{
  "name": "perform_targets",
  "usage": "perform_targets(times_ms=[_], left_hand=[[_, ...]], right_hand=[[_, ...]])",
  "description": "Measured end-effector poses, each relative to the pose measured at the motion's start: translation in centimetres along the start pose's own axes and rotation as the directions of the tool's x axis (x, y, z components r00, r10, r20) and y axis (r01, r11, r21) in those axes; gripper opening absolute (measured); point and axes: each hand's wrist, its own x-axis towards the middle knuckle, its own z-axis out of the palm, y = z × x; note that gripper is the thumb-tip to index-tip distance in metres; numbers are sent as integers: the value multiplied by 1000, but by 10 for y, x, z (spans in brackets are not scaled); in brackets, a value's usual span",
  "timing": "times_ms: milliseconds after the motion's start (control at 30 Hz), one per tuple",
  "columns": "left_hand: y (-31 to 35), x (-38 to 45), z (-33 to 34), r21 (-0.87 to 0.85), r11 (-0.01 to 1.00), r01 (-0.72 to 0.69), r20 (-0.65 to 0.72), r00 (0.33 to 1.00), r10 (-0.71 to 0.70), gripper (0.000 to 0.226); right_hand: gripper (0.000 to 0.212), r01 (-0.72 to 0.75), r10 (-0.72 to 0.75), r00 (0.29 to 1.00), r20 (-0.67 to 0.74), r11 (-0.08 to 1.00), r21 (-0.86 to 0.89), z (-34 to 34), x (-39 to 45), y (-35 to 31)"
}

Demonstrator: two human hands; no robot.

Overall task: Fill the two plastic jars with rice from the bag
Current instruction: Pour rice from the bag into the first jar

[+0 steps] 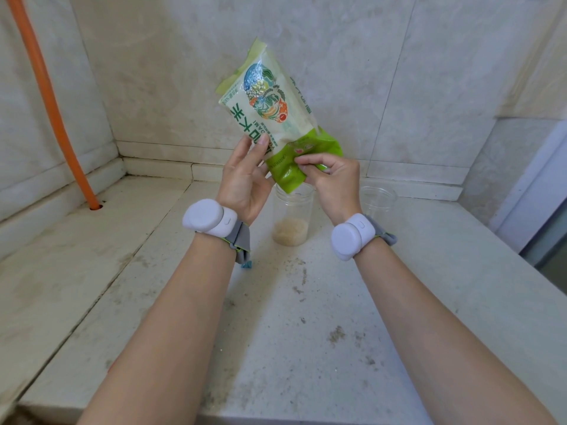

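A green and cream rice bag (270, 105) is held upside down, its green mouth end pointing into a clear plastic jar (291, 219). That jar stands on the stone counter and has a shallow layer of rice at its bottom. My left hand (245, 179) holds the bag's side with thumb and fingers round it. My right hand (331, 182) pinches the green end near the mouth. A second clear jar (378, 199) stands to the right with nothing visible inside it.
An orange pipe (46, 96) runs down the left wall into the stone counter (291, 317). Tiled walls close in the back and left. The counter's right edge drops off beside a pale door frame (540, 191). Both wrists wear white sensor bands.
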Motion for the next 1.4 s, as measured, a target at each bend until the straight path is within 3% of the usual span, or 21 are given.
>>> perform_targets(times_ms=[1400], left_hand=[[3,0,2,0,1000,9,-4,1000,-9,21]], right_hand=[[15,12,-12,1000,4,1000,-6,0,0,-3]])
